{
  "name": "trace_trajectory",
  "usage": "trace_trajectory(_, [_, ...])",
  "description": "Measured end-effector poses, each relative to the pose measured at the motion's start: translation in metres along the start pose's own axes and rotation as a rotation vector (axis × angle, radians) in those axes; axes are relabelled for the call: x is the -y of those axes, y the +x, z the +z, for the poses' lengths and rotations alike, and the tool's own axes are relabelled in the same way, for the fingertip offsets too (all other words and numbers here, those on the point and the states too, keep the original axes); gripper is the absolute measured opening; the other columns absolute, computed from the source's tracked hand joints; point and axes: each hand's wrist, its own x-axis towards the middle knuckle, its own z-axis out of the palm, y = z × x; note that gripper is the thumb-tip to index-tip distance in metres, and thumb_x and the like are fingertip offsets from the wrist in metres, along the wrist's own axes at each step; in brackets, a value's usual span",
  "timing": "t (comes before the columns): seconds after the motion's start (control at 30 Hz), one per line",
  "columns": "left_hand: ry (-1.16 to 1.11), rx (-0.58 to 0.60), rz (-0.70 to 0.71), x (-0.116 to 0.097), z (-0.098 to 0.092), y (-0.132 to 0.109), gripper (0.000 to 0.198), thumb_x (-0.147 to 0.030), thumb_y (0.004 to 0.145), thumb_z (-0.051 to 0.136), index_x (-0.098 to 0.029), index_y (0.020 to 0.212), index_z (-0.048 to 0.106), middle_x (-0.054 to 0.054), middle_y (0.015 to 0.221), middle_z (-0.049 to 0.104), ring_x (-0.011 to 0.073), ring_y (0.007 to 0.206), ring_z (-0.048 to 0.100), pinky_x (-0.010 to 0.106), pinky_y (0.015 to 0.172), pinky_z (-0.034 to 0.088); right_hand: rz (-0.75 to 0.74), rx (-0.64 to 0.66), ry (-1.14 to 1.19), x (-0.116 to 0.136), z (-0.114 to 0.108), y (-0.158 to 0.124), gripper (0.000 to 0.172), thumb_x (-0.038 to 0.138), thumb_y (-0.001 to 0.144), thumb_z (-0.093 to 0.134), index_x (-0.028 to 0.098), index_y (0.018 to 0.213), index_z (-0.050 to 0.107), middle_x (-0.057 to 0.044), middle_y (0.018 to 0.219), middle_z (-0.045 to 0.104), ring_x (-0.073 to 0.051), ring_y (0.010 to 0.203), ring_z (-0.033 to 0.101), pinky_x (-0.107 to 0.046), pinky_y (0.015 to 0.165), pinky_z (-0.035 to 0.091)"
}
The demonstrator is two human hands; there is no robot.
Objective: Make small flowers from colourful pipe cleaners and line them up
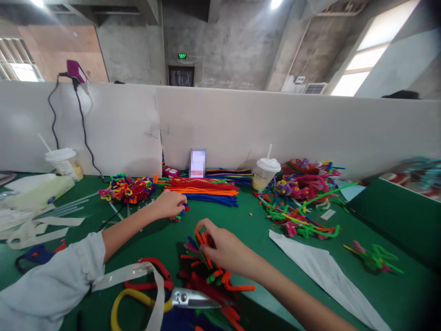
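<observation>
My left hand (169, 204) reaches to the middle of the table, fingers curled and closed at the small red and blue pipe cleaner pieces (178, 216). Its fingertips partly cover them. Nearer to me, my right hand (223, 246) has thumb and forefinger closed around short orange pipe cleaners (204, 243) at a pile of cut pieces. Below that hand lie yellow-handled scissors (193, 299), blades pointing right over red pipe cleaners (229, 312). Red handles (151, 285) of another tool show beside them, with a whitish strip (156, 280) across.
Long red, orange and blue pipe cleaners (210, 191) lie in rows before a phone (197, 163). Finished-looking bundles (129, 188) are at left, a tangled heap (299, 207) at right. Lidded cups (265, 174) stand by the white partition (292, 124); a green box (399, 220) is far right.
</observation>
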Motion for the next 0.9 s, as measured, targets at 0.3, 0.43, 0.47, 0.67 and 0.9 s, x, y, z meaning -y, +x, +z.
trace_trajectory(0.3, [-0.019, -0.050, 0.126, -0.018, -0.011, -0.004, 0.016, -0.022, 0.080, 0.046, -0.021, 0.086, 0.061, 0.000, 0.089, 0.065, 0.0168, 0.087, 0.057, 0.031, 0.082, 0.032, 0.184, -0.054, 0.792, -0.013, -0.012, 0.013, 0.020, 0.029, 0.072, 0.051, 0.019, 0.090, 0.046, 0.009, 0.055, 0.043, -0.004, 0.039, 0.036, -0.016, 0.038, 0.026])
trace_trajectory(0.43, [-0.003, 0.023, 0.150, -0.020, 0.004, -0.006, 0.016, -0.024, 0.082, 0.046, -0.023, 0.090, 0.059, 0.000, 0.090, 0.065, 0.0171, 0.088, 0.056, 0.033, 0.084, 0.029, 0.189, -0.108, 0.951, -0.018, -0.020, 0.020, 0.025, 0.029, 0.070, 0.056, 0.019, 0.091, 0.048, 0.008, 0.054, 0.046, -0.004, 0.039, 0.040, -0.015, 0.037, 0.030])
trace_trajectory(0.47, [-0.009, 0.009, 0.133, -0.018, 0.005, -0.008, 0.017, -0.025, 0.083, 0.044, -0.023, 0.093, 0.058, 0.001, 0.092, 0.064, 0.0171, 0.090, 0.055, 0.032, 0.083, 0.029, 0.196, -0.115, 0.965, -0.021, -0.022, 0.024, 0.024, 0.028, 0.070, 0.056, 0.019, 0.090, 0.048, 0.008, 0.054, 0.047, -0.004, 0.039, 0.040, -0.015, 0.036, 0.031])
trace_trajectory(0.67, [0.076, -0.006, 0.110, -0.003, -0.001, -0.028, 0.027, -0.034, 0.080, 0.049, -0.021, 0.104, 0.048, 0.005, 0.099, 0.059, 0.0204, 0.090, 0.053, 0.032, 0.075, 0.030, 0.282, -0.210, 0.836, -0.061, -0.019, 0.068, 0.012, 0.019, 0.074, 0.050, 0.018, 0.086, 0.047, 0.007, 0.052, 0.048, -0.004, 0.037, 0.042, -0.014, 0.033, 0.032])
trace_trajectory(0.9, [0.150, 0.044, 0.097, 0.005, 0.013, -0.038, 0.008, -0.021, 0.082, 0.045, -0.019, 0.086, 0.051, 0.002, 0.084, 0.059, 0.0174, 0.081, 0.052, 0.031, 0.072, 0.027, 0.293, -0.149, 0.556, -0.089, 0.002, 0.112, 0.007, 0.014, 0.077, 0.047, 0.017, 0.084, 0.046, 0.009, 0.047, 0.043, -0.004, 0.036, 0.041, -0.013, 0.034, 0.032])
